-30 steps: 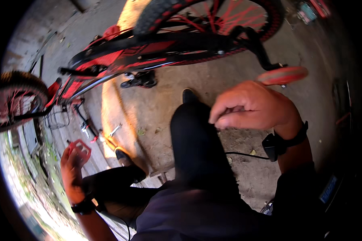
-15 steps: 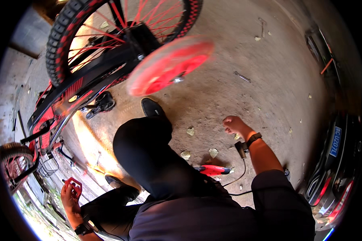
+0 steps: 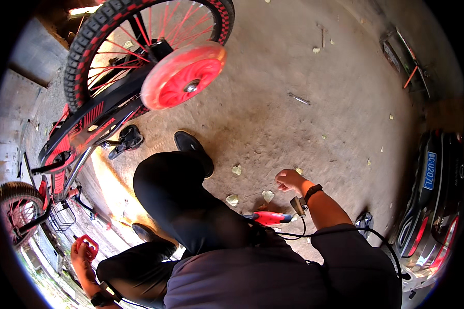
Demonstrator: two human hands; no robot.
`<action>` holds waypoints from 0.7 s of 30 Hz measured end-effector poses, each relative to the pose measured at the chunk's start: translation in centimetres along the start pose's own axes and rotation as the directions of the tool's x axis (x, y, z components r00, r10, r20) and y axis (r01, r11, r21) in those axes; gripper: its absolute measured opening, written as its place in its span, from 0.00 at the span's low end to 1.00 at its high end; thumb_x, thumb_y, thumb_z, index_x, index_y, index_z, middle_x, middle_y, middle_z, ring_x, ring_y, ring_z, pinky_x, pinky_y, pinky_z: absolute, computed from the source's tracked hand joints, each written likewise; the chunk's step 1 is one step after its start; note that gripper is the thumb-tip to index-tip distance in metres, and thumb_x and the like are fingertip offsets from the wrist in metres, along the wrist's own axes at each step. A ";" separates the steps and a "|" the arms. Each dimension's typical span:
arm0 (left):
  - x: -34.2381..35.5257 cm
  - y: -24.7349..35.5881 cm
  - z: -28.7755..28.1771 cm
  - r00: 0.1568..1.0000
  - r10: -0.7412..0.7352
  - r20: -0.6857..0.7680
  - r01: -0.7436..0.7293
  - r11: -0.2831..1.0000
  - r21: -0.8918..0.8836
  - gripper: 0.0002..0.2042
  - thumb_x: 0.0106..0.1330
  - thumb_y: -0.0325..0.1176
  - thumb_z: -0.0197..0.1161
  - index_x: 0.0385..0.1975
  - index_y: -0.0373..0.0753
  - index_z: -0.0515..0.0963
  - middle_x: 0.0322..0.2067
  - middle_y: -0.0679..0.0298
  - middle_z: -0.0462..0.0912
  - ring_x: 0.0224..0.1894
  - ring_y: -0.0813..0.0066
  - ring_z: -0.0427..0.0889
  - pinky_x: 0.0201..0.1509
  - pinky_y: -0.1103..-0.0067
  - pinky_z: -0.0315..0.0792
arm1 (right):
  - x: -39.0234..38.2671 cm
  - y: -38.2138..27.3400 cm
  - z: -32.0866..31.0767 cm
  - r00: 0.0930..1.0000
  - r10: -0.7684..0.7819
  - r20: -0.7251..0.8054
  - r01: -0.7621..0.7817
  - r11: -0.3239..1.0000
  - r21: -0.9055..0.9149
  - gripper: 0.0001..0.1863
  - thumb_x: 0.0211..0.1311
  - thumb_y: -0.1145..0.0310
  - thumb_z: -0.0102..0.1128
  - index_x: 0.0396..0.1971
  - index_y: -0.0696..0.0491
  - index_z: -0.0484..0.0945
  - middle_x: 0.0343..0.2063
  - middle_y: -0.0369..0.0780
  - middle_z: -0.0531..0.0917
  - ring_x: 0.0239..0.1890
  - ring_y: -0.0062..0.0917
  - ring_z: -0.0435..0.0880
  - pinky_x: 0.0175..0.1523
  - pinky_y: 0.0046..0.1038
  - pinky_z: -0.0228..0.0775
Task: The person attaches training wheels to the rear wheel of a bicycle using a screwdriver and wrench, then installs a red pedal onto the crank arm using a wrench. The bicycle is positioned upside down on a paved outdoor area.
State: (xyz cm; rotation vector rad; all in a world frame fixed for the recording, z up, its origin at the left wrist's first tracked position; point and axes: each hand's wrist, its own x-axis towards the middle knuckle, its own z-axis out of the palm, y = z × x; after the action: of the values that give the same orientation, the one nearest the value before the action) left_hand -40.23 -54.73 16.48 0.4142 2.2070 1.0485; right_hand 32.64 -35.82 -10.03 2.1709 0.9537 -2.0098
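Observation:
At the lower left, my left hand [image 3: 81, 260] grips a red flat pedal [image 3: 89, 246]. My right hand [image 3: 288, 180] is raised over the ground right of my bent leg [image 3: 175, 190], fingers curled; whether they hold anything is too small to tell. The black-and-red bicycle [image 3: 95, 114] lies along the upper left, a big red-spoked wheel uppermost, with a small red training wheel [image 3: 183, 77] jutting out in front of it. A black saddle [image 3: 126, 141] rests on the floor beside my shoe. Near my right wrist, a red-and-black part [image 3: 270, 218] lies partly hidden by my leg.
A wrench [image 3: 299, 99] and scattered leaves are on the concrete floor [image 3: 345, 134]. At the right edge stands the rear of a dark car [image 3: 412, 221], with metal frames [image 3: 410, 62] above it. A wire basket [image 3: 63, 219] and the other wheel [image 3: 20, 211] are at the left.
My view has swung rightward, showing the car and more floor. My right hand has moved away from the small red wheel, which was spinning or blurred. My left hand still grips the pedal.

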 end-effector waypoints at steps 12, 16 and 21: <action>-0.1 0.6 -1.2 0.908 0.106 0.404 -0.134 0.990 0.041 0.17 0.62 0.24 0.60 0.52 0.31 0.72 0.41 0.62 0.81 0.40 0.77 0.80 0.49 0.79 0.74 | -5.5 -2.4 1.8 0.942 -0.332 -0.037 0.301 0.892 -0.336 0.14 0.57 0.62 0.63 0.41 0.52 0.81 0.36 0.42 0.85 0.35 0.34 0.85 0.40 0.34 0.79; 0.1 2.3 1.1 0.830 0.205 0.519 -0.224 0.974 -0.028 0.16 0.61 0.24 0.60 0.50 0.30 0.73 0.40 0.63 0.81 0.40 0.79 0.79 0.48 0.82 0.73 | -7.7 5.1 -0.7 0.882 -0.471 -0.014 0.417 0.795 -0.440 0.17 0.66 0.59 0.60 0.48 0.54 0.78 0.38 0.41 0.85 0.34 0.29 0.86 0.42 0.33 0.81; -1.2 4.4 3.3 0.743 0.234 0.627 -0.240 0.968 -0.076 0.12 0.59 0.22 0.60 0.43 0.33 0.73 0.35 0.65 0.79 0.31 0.80 0.77 0.33 0.82 0.74 | -17.0 3.3 1.3 0.961 -0.082 -0.263 0.106 0.991 0.077 0.18 0.65 0.58 0.62 0.49 0.53 0.76 0.39 0.41 0.84 0.35 0.29 0.86 0.42 0.35 0.81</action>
State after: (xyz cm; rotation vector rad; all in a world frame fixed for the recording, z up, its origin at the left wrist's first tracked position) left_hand -37.08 -50.67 18.87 0.9291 1.5699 0.8525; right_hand 33.36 -45.98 4.06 2.5334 1.0299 -1.8717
